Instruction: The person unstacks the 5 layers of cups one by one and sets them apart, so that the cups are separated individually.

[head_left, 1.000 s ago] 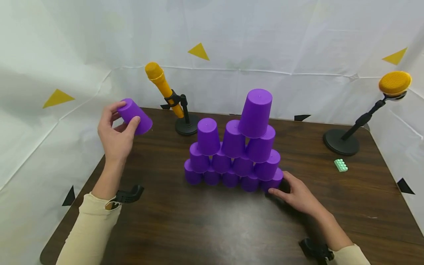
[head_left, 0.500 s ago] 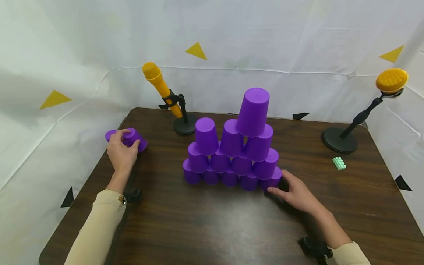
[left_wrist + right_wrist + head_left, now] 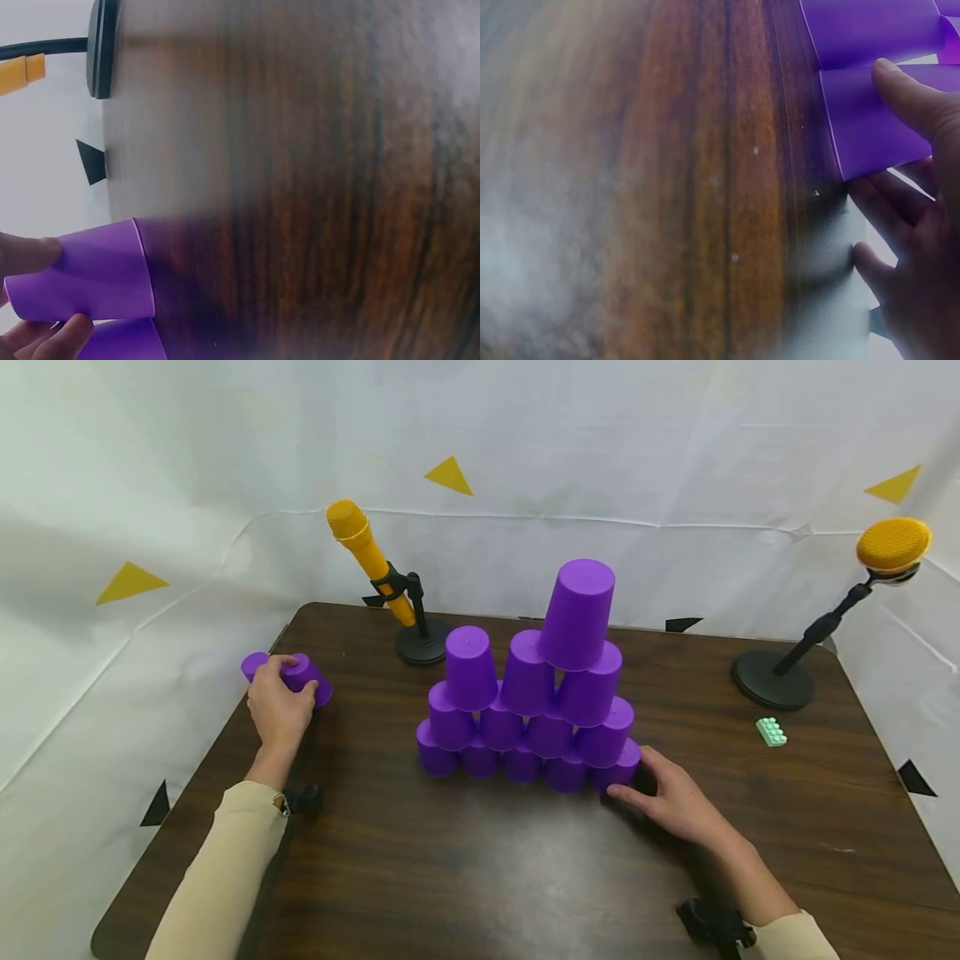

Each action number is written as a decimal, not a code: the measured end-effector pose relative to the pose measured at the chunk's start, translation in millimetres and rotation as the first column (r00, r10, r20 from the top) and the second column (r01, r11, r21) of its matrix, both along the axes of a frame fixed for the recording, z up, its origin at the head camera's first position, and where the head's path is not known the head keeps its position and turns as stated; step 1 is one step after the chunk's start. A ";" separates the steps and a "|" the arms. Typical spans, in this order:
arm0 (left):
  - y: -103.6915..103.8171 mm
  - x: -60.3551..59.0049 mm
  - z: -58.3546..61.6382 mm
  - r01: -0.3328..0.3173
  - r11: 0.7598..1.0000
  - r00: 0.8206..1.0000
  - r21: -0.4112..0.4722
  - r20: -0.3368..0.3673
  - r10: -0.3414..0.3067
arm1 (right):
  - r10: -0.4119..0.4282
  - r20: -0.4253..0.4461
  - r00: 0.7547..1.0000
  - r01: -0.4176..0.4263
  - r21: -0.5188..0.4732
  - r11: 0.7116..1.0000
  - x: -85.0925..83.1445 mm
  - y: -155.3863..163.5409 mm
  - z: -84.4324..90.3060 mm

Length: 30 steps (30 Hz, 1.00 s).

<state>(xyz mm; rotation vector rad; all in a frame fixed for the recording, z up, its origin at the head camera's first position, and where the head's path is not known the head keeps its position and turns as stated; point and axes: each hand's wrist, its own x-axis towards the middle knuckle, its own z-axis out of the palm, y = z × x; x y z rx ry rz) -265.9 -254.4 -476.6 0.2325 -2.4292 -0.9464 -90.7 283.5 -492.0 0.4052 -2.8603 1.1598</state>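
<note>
Upside-down purple cups stand in a stepped stack at the middle of the table. Its top cup (image 3: pixel 577 614) sits at the right of a row of three, above two longer rows. My right hand (image 3: pixel 678 797) holds the right end cup of the bottom row (image 3: pixel 617 774), thumb in front and fingers behind, as the right wrist view shows on that purple cup (image 3: pixel 855 124). At the far left, my left hand (image 3: pixel 277 706) grips another purple cup (image 3: pixel 303 674) between thumb and fingers, its rim down at the tabletop. Close beside it stands a further purple cup (image 3: pixel 254 663), partly hidden by the hand.
An orange microphone (image 3: pixel 371 556) on a black stand rises behind the stack, to its left. A round orange microphone (image 3: pixel 892 545) on another stand is at the back right, with a mint-green toy brick (image 3: pixel 772 732) in front. White sheeting (image 3: pixel 570 435) hangs behind the table.
My left hand has lowered its cup from the air to the tabletop, beside the other cup at the far left. The right hand and the stack have stayed put.
</note>
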 end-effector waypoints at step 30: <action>154.9 57.3 193.0 0.671 0.731 0.610 -0.125 -0.467 -0.640 | -0.002 0.022 1.000 0.002 -0.016 1.000 -0.6 -2.2 2.7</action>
